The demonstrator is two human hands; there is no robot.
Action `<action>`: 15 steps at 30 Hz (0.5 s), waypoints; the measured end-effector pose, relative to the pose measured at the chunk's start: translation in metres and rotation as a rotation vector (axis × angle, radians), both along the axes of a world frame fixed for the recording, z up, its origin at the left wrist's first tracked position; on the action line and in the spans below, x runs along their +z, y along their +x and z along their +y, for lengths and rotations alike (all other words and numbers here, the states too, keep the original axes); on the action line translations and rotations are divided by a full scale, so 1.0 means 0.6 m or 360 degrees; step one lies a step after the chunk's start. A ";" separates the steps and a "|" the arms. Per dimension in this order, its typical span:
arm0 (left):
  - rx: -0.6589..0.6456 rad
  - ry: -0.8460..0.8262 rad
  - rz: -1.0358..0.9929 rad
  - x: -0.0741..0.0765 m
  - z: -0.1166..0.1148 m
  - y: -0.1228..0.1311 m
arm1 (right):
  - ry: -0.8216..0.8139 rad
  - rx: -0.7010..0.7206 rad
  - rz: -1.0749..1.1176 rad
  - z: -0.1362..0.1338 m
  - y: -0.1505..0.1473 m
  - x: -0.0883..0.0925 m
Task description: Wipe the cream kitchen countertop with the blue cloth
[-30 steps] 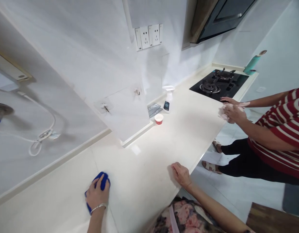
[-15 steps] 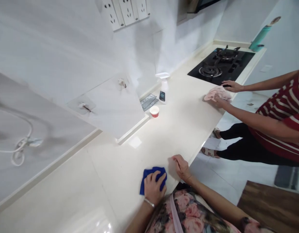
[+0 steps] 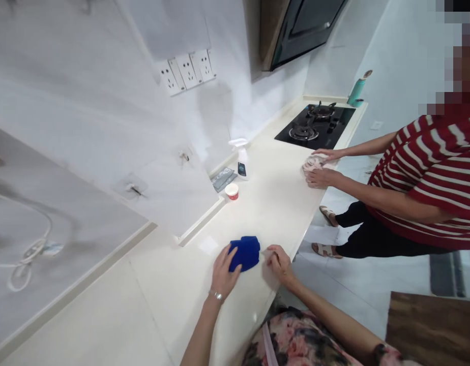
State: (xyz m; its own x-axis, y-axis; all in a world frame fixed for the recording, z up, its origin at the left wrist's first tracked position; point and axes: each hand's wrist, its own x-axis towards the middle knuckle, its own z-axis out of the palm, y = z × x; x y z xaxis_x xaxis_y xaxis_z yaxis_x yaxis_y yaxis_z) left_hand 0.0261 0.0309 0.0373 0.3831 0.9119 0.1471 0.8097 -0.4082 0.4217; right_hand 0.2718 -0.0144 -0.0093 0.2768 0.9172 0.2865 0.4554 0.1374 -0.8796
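A folded blue cloth lies flat on the pale countertop. At the cloth's left edge is my left hand, a bracelet on its wrist; its fingers are spread, with fingertips touching the cloth. Just right of the cloth, near the counter's front edge, my right hand rests with its fingers curled together; whether anything small is between them cannot be made out.
A paper cup, a spray bottle and grey packets stand by the wall. Beyond is a black gas hob. At the right, a person in a striped shirt holds a pale cloth.
The view has shifted. My left hand has moved from the top of the blue cloth to its left edge, and the cloth looks flatter. The other person's hands have drawn closer together on the pale cloth.
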 end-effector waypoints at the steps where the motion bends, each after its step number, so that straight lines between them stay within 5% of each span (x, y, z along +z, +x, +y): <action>1: 0.0131 0.0043 0.0004 0.003 -0.013 -0.039 | 0.0057 0.0008 -0.0025 0.005 -0.011 0.008; 4: 0.0538 0.0153 0.0049 0.004 -0.048 -0.157 | 0.0191 0.0183 -0.0285 0.030 -0.065 0.035; 8: 0.1197 0.0072 0.0200 -0.013 -0.083 -0.270 | 0.0066 0.0571 -0.0940 0.063 -0.149 0.053; 11: 0.1409 -0.0050 0.0267 -0.029 -0.094 -0.311 | 0.0017 0.0632 -0.1123 0.066 -0.173 0.043; 15: 0.1605 -0.0104 0.0258 -0.055 -0.089 -0.332 | 0.0168 0.0615 -0.1206 0.043 -0.124 0.017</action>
